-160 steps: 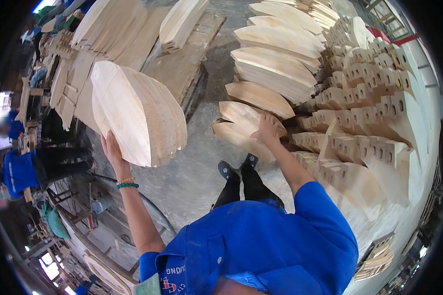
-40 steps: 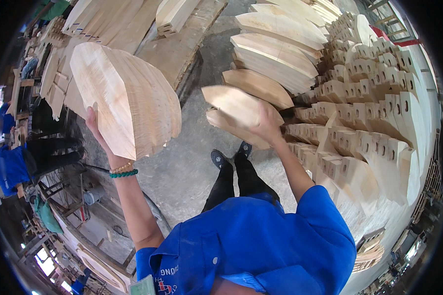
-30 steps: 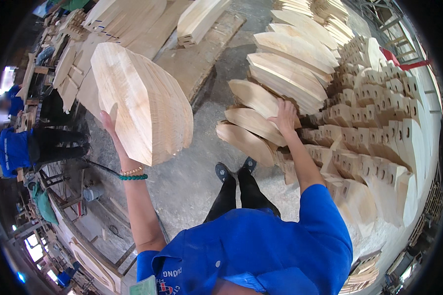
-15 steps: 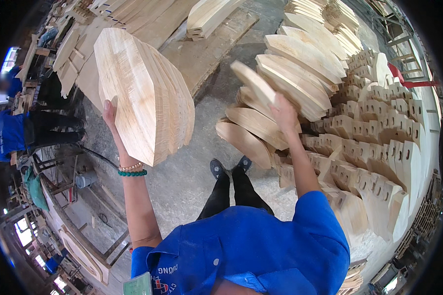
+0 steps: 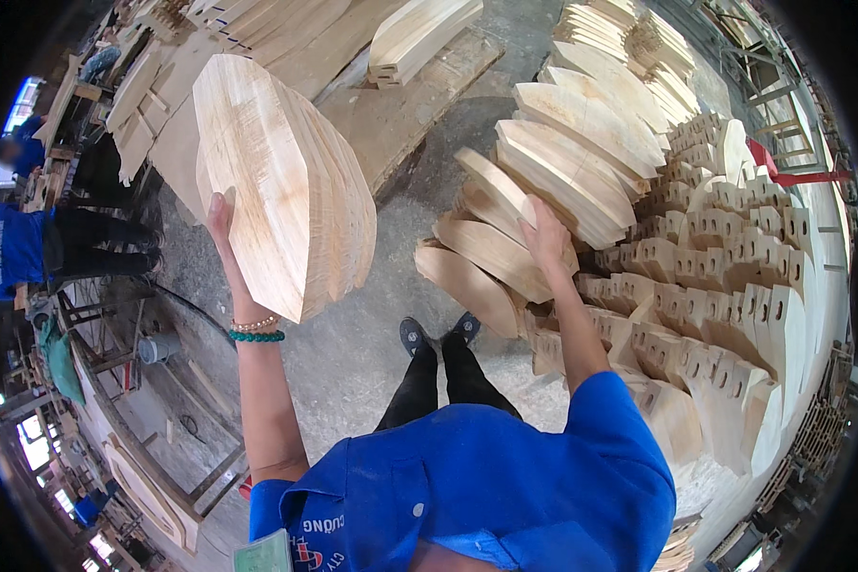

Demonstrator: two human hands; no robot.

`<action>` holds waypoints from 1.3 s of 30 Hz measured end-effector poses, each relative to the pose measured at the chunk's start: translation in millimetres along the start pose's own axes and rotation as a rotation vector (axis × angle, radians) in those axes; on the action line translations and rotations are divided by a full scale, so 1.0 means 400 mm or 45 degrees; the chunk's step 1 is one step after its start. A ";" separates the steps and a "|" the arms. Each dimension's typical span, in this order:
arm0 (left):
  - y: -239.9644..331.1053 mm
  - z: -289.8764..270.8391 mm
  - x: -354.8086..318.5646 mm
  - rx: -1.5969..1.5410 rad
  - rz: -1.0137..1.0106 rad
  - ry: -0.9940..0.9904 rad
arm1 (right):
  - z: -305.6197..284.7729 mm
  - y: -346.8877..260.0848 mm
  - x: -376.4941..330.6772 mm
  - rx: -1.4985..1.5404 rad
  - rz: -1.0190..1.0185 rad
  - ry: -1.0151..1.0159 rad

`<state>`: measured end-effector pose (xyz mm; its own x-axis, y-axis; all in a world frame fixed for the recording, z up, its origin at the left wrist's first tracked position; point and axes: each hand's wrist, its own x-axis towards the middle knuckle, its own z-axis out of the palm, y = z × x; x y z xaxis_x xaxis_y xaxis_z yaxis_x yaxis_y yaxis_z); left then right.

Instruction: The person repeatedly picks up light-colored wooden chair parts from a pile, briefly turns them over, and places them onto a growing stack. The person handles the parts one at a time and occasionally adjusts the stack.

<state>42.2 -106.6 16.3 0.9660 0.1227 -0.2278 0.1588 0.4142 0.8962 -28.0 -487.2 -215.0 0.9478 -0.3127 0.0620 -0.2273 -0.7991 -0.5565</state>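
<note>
Out to the left, my left hand (image 5: 222,227) grips a thick stack of curved wooden boards (image 5: 276,191) by its edge, thumb over the front face. The boards are pale, pointed at the ends and pressed together. My right hand (image 5: 545,238) is closed on the edge of a single curved wooden board (image 5: 492,179), fingers partly hidden behind it. That board leans among similar loose boards (image 5: 491,250) lying tilted at the near end of a row. Behind it, more wooden boards (image 5: 562,181) stand leaning in the row.
On the right stand rows of slotted wooden pieces (image 5: 705,305). A short stack of wooden pieces (image 5: 419,38) lies on a flat board (image 5: 429,105) ahead. At far left, a person in blue (image 5: 14,250) stands near a metal frame (image 5: 153,458) and a grey bucket (image 5: 159,348).
My right hand has lowered slightly toward me, bringing its board down against the loose boards. My left hand keeps its stack in nearly the same place.
</note>
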 end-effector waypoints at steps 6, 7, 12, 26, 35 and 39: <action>0.006 0.026 -0.007 -0.009 -0.059 -0.028 | 0.011 0.027 -0.031 -0.175 0.245 -0.252; 0.002 0.022 -0.007 0.016 -0.034 -0.033 | 0.006 0.031 -0.033 -0.132 0.241 -0.248; 0.006 0.012 -0.010 -0.019 -0.039 -0.038 | -0.037 -0.027 0.011 0.010 -0.047 0.093; -0.005 0.027 0.000 0.089 -0.035 0.044 | 0.008 0.063 -0.021 -0.321 0.176 -0.229; 0.006 0.048 -0.034 0.085 0.070 -0.039 | -0.074 -0.056 0.013 0.131 -0.053 -0.292; 0.004 0.032 -0.015 -0.041 -0.065 -0.165 | -0.138 -0.074 -0.026 1.338 0.274 -0.592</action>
<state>39.3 -118.1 24.0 0.9755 -0.0162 -0.2195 0.2035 0.4462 0.8715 -43.3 -488.6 -153.5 0.9522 0.0022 -0.3055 -0.3031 0.1332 -0.9436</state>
